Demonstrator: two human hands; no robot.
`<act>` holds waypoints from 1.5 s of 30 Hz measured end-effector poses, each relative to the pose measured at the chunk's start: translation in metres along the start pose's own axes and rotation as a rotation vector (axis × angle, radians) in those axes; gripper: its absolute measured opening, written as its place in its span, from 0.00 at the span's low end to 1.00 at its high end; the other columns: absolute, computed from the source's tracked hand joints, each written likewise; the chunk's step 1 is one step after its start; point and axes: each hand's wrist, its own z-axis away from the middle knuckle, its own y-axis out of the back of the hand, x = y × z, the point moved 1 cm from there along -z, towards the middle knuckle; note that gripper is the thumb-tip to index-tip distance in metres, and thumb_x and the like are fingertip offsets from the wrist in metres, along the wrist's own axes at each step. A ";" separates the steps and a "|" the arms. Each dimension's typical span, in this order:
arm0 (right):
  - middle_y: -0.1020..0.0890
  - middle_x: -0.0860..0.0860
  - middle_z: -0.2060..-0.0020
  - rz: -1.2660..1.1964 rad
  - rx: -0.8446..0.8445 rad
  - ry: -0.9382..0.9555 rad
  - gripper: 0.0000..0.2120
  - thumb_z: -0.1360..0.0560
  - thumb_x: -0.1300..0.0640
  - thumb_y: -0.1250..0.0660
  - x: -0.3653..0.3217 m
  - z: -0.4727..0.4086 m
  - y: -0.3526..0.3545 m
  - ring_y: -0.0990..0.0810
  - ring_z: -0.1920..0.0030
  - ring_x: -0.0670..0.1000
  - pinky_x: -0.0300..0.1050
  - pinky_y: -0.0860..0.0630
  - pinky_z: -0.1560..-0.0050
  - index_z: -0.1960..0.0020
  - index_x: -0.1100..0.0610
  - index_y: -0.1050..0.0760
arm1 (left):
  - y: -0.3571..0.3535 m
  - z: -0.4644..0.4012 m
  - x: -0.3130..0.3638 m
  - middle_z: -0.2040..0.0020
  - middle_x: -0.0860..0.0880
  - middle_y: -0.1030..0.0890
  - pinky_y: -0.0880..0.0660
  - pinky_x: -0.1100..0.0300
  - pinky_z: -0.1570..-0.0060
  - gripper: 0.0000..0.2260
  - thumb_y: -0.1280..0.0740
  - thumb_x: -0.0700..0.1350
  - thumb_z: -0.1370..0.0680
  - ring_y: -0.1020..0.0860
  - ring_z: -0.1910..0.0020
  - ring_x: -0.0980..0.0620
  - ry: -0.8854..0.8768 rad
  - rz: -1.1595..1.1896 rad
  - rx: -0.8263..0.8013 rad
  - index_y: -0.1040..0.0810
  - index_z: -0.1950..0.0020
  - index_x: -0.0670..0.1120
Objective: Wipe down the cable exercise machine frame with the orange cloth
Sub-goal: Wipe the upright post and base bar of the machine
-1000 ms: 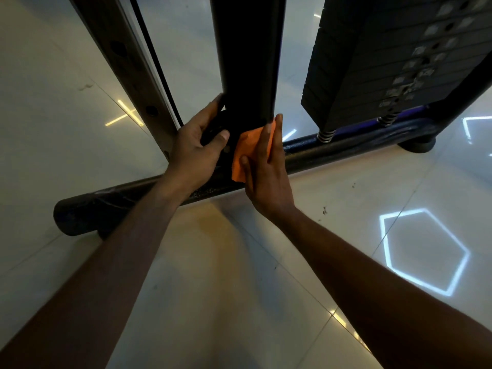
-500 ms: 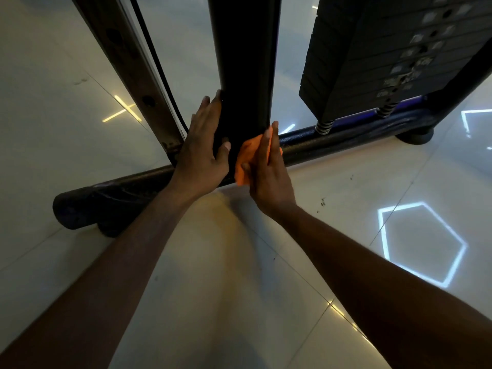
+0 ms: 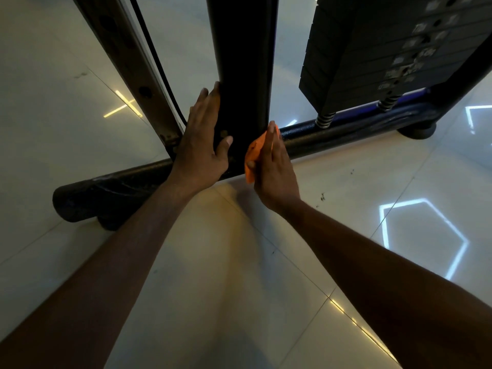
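A black upright post (image 3: 242, 54) of the cable machine frame rises from a dark base tube (image 3: 346, 131) on the floor. My left hand (image 3: 202, 139) lies flat with straight fingers against the post's left side near its foot. My right hand (image 3: 274, 163) presses the orange cloth (image 3: 255, 153) with straight fingers against the post's lower right edge, where it meets the base tube. The cloth is mostly hidden under my palm.
A drilled brown upright (image 3: 133, 65) with a black cable (image 3: 157, 62) stands left of the post. The black weight stack (image 3: 394, 49) on springs sits at upper right. Glossy white floor tiles (image 3: 213, 262) with light reflections surround the base.
My left hand has slid up the post's left side and flattened out. My right hand with the cloth has shifted to the post's right edge.
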 end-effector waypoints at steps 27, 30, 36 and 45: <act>0.16 0.51 0.46 -0.251 0.186 -0.302 0.28 0.12 0.51 0.39 -0.064 0.021 0.023 0.14 0.56 0.49 0.57 0.13 0.56 0.16 0.52 0.46 | 0.006 0.057 -0.015 0.15 0.45 0.39 0.36 0.52 0.18 0.24 0.40 0.33 0.14 0.45 0.13 0.48 -0.136 -0.094 0.171 0.35 0.17 0.41; 0.25 0.52 0.24 -0.290 0.250 -0.191 0.25 0.11 0.52 0.39 -0.084 0.011 0.031 0.19 0.38 0.44 0.33 0.21 0.45 0.16 0.54 0.40 | 0.015 0.080 -0.026 0.20 0.40 0.30 0.34 0.54 0.20 0.19 0.38 0.31 0.15 0.37 0.16 0.44 -0.117 -0.078 0.257 0.29 0.23 0.37; 0.54 0.55 0.11 -0.260 0.336 -0.080 0.27 0.10 0.52 0.39 -0.120 -0.012 0.010 0.44 0.13 0.56 0.51 0.22 0.30 0.14 0.56 0.40 | 0.035 0.084 -0.040 0.26 0.36 0.27 0.30 0.58 0.25 0.17 0.35 0.30 0.18 0.28 0.24 0.41 -0.041 -0.059 0.444 0.27 0.29 0.34; 0.53 0.67 0.15 0.159 0.344 -0.060 0.34 0.11 0.47 0.38 -0.104 -0.028 -0.044 0.55 0.17 0.78 0.76 0.50 0.19 0.13 0.59 0.49 | 0.024 0.070 -0.072 0.18 0.45 0.35 0.34 0.71 0.27 0.27 0.34 0.43 0.14 0.34 0.19 0.50 0.207 0.118 0.367 0.42 0.18 0.42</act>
